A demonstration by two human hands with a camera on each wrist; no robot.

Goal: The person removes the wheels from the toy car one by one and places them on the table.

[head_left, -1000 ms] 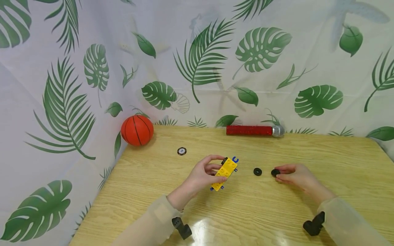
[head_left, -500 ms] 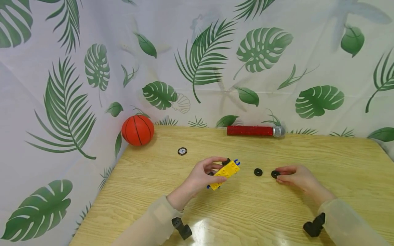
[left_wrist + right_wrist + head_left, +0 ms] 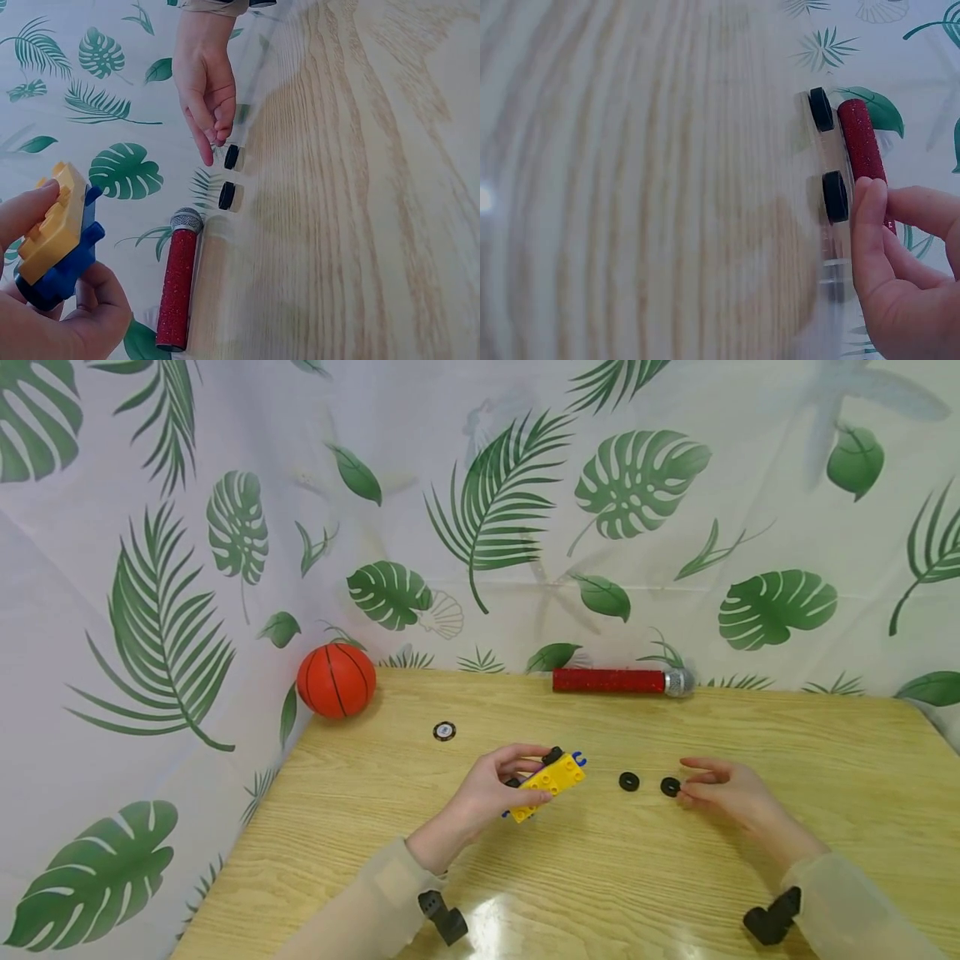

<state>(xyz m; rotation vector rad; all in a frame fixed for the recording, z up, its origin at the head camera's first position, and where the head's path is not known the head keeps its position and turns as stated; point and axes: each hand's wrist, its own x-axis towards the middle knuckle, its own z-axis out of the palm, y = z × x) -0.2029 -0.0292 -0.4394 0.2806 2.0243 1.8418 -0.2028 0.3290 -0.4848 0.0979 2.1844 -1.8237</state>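
My left hand [image 3: 491, 789] grips a toy car of building bricks [image 3: 555, 777] above the table, its thumb on the studded yellow top. In the left wrist view the yellow brick [image 3: 54, 225] sits on a blue chassis [image 3: 67, 274] with pegs. Black wheels show along the car's far side in the head view, partly behind the fingers. Two small black rubber tires lie flat on the table: a left tire [image 3: 622, 783] and a right tire [image 3: 663, 788]. Beside the right tire is my right hand [image 3: 735, 793], fingers extended and spread from the thumb, its thumb tip right at the tire's edge.
At the back stands a red microphone [image 3: 607, 681] lying on its side against the leaf-print cloth [image 3: 510, 610]. A small orange basketball [image 3: 336, 681] rests at the back left corner. A black-and-white poker chip [image 3: 444, 732] lies left of centre on the wooden table [image 3: 360, 827].
My right hand has let go of the right tire, now lying flat, and its fingers have spread and drawn back slightly. My left hand has turned the car a little.
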